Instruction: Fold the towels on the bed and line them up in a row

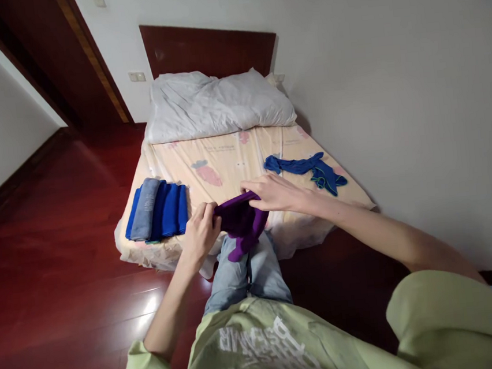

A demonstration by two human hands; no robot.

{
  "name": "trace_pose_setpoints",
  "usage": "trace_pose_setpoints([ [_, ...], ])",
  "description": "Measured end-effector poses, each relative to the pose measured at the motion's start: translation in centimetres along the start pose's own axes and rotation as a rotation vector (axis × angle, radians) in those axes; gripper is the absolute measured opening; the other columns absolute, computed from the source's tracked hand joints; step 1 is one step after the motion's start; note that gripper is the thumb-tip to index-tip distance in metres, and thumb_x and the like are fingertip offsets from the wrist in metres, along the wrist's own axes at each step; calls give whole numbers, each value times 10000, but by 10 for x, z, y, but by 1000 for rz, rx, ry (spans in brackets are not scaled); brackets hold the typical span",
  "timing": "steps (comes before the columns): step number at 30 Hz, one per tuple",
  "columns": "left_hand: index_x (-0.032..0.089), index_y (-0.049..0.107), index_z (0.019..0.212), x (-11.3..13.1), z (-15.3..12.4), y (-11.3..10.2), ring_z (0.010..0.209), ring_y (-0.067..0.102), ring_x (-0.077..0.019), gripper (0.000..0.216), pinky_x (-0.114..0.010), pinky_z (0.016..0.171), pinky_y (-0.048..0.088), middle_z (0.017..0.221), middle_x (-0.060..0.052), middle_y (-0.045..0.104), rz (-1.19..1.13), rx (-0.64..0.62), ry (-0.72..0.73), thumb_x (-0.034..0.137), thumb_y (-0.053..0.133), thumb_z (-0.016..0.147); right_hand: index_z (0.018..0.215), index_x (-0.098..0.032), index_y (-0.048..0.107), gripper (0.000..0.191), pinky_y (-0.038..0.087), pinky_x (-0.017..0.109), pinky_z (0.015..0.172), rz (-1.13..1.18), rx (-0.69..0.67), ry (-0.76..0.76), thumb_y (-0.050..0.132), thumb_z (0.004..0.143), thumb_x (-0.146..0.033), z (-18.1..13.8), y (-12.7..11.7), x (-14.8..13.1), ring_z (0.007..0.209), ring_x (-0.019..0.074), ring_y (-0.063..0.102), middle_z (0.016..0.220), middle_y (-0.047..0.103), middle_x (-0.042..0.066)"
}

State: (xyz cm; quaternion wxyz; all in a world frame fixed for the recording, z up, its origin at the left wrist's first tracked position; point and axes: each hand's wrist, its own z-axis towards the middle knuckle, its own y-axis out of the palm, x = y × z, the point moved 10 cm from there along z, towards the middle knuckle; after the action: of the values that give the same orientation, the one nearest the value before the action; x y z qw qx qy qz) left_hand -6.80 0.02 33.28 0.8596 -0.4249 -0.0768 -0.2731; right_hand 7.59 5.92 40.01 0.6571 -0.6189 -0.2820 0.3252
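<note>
A dark purple cloth (244, 222) hangs between my two hands in front of my knees, its top edge stretched and its lower end dangling loose. My left hand (203, 226) is closed on its left corner. At the other corner, my right hand (268, 193) pinches the cloth with fingers bent over the edge. To the left on the bed, a row of rolled or folded blue cloths (172, 209) lies with a grey-blue one (144, 209) among them. A crumpled blue cloth with green edging (325, 174) lies spread out at the right.
The bed (230, 160) has a peach patterned sheet and stands before me against the wall. A white quilt (221, 103) is bunched by the dark wooden headboard (209, 49). Dark red floor (61, 254) runs along the left, with a door (51, 58) behind.
</note>
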Motion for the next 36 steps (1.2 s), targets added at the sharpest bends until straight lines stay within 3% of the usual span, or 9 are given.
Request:
trace_pose_setpoints([
  [5,230,622,1090,-3,4,-6,872,664,-209,316,-275,665,503,932,-52,641,194,-121,98,53,509,854,1031,-193,662,205,365,254,710,153,76,23,589,861,-104,-18,6,24,820,182,668,952,739,45],
  [10,209,635,1059,-8,12,-35,909,677,-218,357,-281,687,509,973,-70,673,300,-171,123,22,506,783,845,-195,606,135,365,249,699,312,157,36,572,829,-65,-38,15,47,729,152,613,839,694,31],
  [16,205,648,1017,-8,43,-92,823,652,-183,352,-266,711,489,922,-34,672,347,-40,144,37,512,739,706,-201,556,161,326,253,631,440,-19,101,636,845,-220,-69,44,78,636,133,531,666,595,-13],
  [21,184,665,952,-9,65,-129,794,616,-142,251,-238,709,457,888,-18,672,359,56,184,56,542,775,619,-212,474,280,304,262,604,527,-158,193,681,771,-323,-118,70,124,584,114,438,577,490,-48],
  [26,184,683,914,-21,70,-126,775,613,-137,213,-240,697,447,852,-11,666,315,-5,168,95,541,784,715,-214,542,78,329,264,599,629,-149,321,607,727,-255,-178,102,170,592,122,458,629,540,-39],
  [29,187,685,912,-22,68,-115,764,606,-140,242,-246,697,449,838,-11,655,271,-46,198,93,518,764,756,-218,573,50,387,276,638,582,8,399,600,742,-258,-202,106,190,646,148,513,693,582,-11],
  [33,185,686,929,-22,67,-103,776,609,-150,259,-254,707,460,850,-21,653,224,-102,242,95,497,776,791,-230,571,113,486,315,746,632,192,405,632,812,-322,-211,103,198,788,191,618,893,684,51],
  [36,187,694,945,-33,66,-106,803,628,-145,235,-249,730,471,898,-25,678,212,-106,215,120,504,823,814,-244,541,222,517,318,759,759,325,464,681,833,-415,-213,98,213,803,196,640,852,672,35],
])
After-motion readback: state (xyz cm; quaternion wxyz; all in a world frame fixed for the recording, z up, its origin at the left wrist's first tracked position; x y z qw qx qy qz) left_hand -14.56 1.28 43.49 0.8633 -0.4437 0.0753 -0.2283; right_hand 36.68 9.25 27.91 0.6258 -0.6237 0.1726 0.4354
